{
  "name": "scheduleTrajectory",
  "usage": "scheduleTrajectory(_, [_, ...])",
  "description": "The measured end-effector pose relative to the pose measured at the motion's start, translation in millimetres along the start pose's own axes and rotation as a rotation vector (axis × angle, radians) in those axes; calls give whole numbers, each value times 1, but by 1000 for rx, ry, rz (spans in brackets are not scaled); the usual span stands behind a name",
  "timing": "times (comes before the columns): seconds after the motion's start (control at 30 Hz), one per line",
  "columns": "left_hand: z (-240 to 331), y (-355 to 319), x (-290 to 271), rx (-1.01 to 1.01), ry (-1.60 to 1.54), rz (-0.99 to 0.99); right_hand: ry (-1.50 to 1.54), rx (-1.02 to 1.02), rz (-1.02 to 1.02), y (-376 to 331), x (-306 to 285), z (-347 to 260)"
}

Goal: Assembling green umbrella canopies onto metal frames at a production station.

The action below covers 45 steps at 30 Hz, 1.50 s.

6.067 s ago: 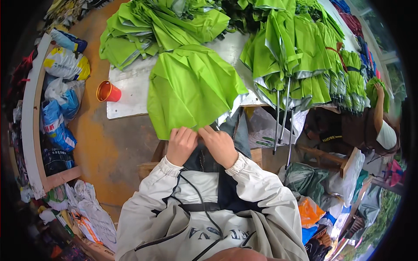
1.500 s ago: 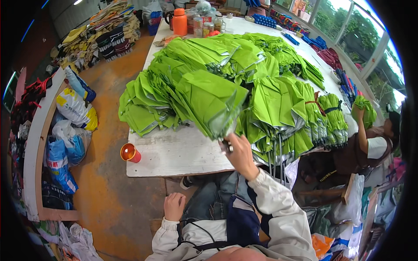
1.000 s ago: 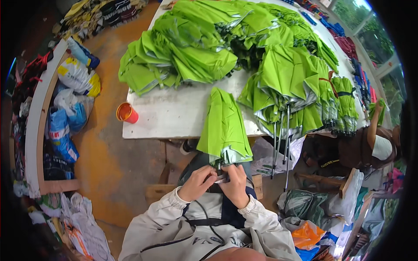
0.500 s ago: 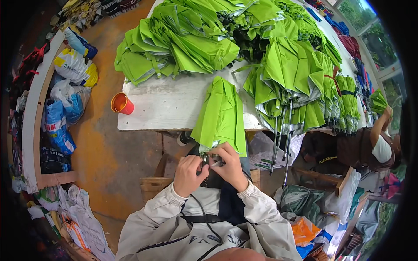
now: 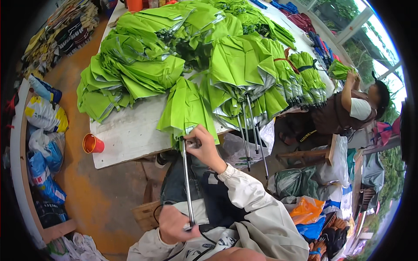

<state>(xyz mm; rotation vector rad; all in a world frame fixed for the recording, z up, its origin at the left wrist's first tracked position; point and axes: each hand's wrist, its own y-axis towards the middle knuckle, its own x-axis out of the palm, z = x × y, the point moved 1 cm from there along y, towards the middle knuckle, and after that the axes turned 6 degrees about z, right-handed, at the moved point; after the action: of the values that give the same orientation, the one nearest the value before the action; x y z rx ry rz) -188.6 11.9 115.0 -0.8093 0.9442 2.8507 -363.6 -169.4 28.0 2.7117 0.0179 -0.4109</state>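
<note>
Umbrella is being held at the near edge of the table, its shaft apparently being drawn out, its top being pinched by the closed right hand, its lower end being gripped by the blurred left hand, 2 steady grips seemingly being called for next.

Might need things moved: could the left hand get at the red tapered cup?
Probably not yet: the left hand seems busy at the slim silver metal shaft, but nothing visibly blocks the red tapered cup.
</note>
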Motion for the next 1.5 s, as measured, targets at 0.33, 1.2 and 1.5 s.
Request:
scheduleTrajectory(0.33, [6,9,14,104,-149,-119,523,485,-91,-66,-26,-36])
scheduleTrajectory(1.2, [-46,22,28,-76,-208,-358,-285,159,-282,-104,-94,-25])
scheduleTrajectory(1.5, [-99,36,75,-80,63,-155,-178,285,-335,-119,-78,-4])
